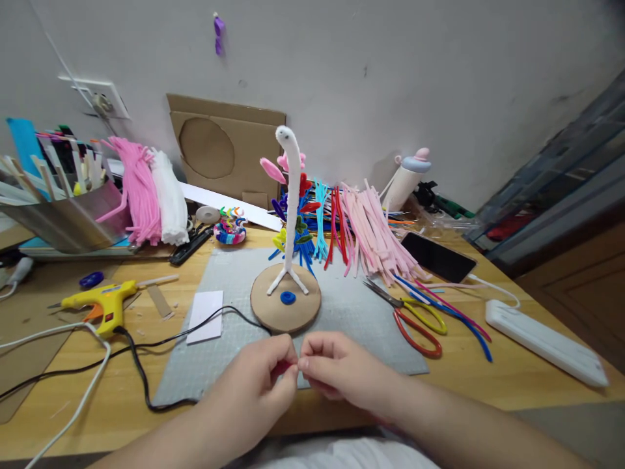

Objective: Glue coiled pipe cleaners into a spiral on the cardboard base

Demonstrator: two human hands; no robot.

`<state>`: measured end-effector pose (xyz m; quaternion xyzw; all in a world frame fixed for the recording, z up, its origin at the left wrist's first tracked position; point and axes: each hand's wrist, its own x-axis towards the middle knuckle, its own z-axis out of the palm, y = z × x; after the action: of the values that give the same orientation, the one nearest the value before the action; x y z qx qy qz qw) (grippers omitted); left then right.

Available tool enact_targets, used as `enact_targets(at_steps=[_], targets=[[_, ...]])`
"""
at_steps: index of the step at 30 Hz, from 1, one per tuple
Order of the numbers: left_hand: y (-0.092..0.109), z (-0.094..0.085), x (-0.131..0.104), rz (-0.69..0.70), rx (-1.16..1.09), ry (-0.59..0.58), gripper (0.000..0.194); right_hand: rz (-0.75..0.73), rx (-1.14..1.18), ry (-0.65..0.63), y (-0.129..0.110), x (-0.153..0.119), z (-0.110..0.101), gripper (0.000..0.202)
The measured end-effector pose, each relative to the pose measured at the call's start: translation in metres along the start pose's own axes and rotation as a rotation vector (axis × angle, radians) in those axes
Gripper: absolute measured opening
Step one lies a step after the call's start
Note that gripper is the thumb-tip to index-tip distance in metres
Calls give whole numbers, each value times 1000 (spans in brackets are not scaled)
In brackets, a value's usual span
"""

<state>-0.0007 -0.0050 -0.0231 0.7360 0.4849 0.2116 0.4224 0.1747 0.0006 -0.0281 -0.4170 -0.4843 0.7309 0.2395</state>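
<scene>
My left hand [273, 371] and my right hand [325, 365] meet at the fingertips over the front of the grey cutting mat [205, 371]. Both are closed in a pinch, and whatever lies between the fingers is hidden. Just beyond them is a round cardboard base [263, 312]. A tall white fuzzy stem [291, 208] rises from it on splayed feet, its top bent over. Pink, red, blue, yellow and green pipe-cleaner petals show around the stem. A small blue coil [288, 298] sits on the base in front of the feet.
Left lie a yellow glue gun [102, 303] with a black cord and a white card [205, 316]. Scissors [415, 316], a phone [438, 256] and a white power strip [544, 342] lie right. Pipe-cleaner bundles [375, 228] and a cardboard sheet [254, 143] stand behind.
</scene>
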Motion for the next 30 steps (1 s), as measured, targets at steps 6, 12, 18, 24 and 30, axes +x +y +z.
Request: enact_targets(at_steps=[6, 12, 18, 24, 30], targets=[[-9, -5, -4, 473, 431, 111, 18, 374, 607, -402, 1, 3, -15, 15], [-14, -9, -7, 718, 724, 198, 14, 463, 797, -596, 6, 6, -22, 12], [-10, -3, -7, 670, 754, 208, 17, 342, 607, -365, 8, 3, -9, 8], [-2, 3, -2, 163, 368, 96, 11, -346, -464, 115, 14, -2, -1, 14], [-5, -1, 9, -363, -227, -256, 8, -754, -1186, 37, 14, -12, -9, 13]])
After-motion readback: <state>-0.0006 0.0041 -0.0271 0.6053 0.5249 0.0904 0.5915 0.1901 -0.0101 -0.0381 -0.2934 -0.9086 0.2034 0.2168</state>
